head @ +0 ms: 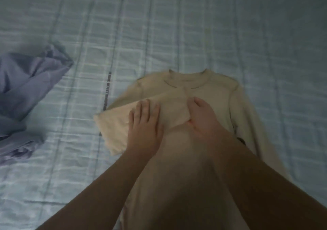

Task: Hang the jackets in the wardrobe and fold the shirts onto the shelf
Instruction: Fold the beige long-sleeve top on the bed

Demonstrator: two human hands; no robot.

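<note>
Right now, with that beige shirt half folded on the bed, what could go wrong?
The folded sleeve lies slanted across the beige shirt. Only the flat left grip presses it down, so it may slide askew once released. The right grip seems to pinch the sleeve's end, and a tug could bunch the chest. The other sleeve lies spread out, and the soft bed sheet may let creases set.

Pale blue checked bedsheet (230,26), wrinkled, dark lengthwise stripes.
</note>
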